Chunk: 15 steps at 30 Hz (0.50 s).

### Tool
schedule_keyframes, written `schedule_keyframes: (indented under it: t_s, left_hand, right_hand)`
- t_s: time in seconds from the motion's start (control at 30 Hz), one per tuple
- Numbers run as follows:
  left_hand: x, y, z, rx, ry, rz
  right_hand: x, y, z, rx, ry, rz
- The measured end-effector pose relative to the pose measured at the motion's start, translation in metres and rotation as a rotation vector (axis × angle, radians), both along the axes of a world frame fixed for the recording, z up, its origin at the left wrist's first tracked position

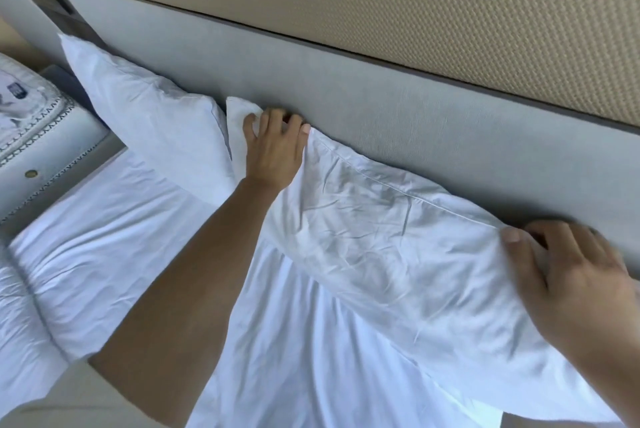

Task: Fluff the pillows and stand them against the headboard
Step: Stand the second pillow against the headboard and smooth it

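Note:
A white pillow (398, 237) leans against the grey headboard (381, 109), its top seam along the panel. My left hand (273, 147) grips the pillow's upper left corner, fingers curled over the edge. My right hand (575, 275) holds the upper right end of the same pillow, thumb on the front, fingers behind it. A second white pillow (149, 116) stands upright against the headboard to the left, touching the first one.
White bed sheet (114, 237) covers the mattress below the pillows. A bedside table (45, 143) with a patterned white item and a round brass knob stands at the left. A beige textured wall panel (415, 1) runs above the headboard.

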State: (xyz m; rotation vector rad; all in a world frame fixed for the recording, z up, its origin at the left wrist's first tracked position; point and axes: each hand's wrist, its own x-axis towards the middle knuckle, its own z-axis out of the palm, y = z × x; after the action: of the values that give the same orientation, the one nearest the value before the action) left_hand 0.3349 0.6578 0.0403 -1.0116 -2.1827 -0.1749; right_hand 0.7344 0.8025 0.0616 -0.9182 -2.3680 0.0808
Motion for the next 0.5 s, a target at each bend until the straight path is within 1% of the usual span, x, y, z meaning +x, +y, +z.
schedule_keyframes:
  t_s: [0.1,0.2,0.33,0.43,0.5]
  left_hand:
    - [0.009,-0.016,-0.002,0.105,-0.136,0.033]
    - [0.014,-0.035,-0.006,0.255,-0.370,0.110]
    - [0.011,-0.040,-0.020,0.288,-0.694,0.104]
    - [-0.001,-0.024,-0.026,0.331,-0.829,0.119]
    - [-0.014,-0.011,-0.023,0.341,-0.871,0.160]
  right_hand:
    - [-0.011,-0.013,0.015,0.017,-0.041,0.054]
    - [-0.044,-0.035,0.023,0.059,-0.076,0.216]
    - [-0.125,-0.073,0.006,0.019,-0.163,0.438]
    - [-0.191,-0.095,-0.009,0.062,-0.289,0.507]
    - [-0.218,-0.096,-0.015,0.110,-0.411,0.510]
